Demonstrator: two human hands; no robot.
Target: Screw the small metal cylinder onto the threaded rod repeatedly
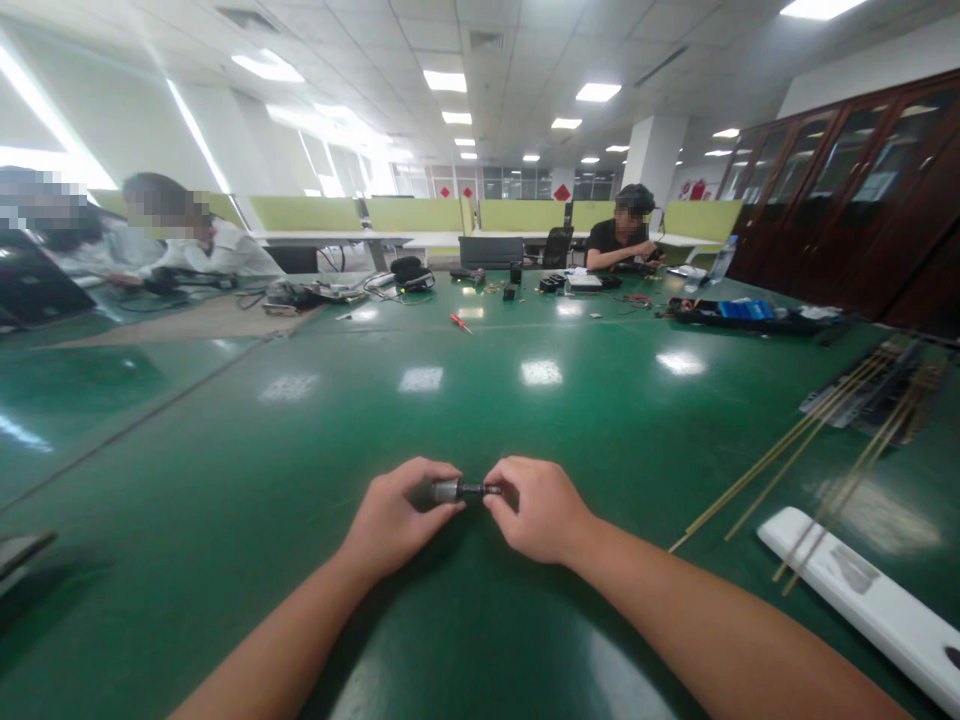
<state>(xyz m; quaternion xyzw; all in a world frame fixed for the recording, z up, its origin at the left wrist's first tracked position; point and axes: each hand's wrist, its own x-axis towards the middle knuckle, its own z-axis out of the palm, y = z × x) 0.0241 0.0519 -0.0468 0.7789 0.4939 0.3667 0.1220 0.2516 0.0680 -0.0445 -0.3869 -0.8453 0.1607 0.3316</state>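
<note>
Above the green tabletop [450, 420], my two hands meet at a small metal piece lying sideways between them. Its thicker part is a grey cylinder [448, 491], pinched between the thumb and fingers of my left hand [386, 520]. From the cylinder a thinner dark shaft [472, 490] runs right, and my right hand [541, 510] pinches its far end with thumb and forefinger. The piece looks like a bit holder or chuck, but its exact kind is unclear. My fingers cover both ends.
Long thin sticks [787, 430] and a white elongated case [862, 600] lie to the right. A red screwdriver [459, 322] rests farther off. Tools, cables and a black tray [720, 318] line the far side, where a person [622, 235] sits. Others sit at the left.
</note>
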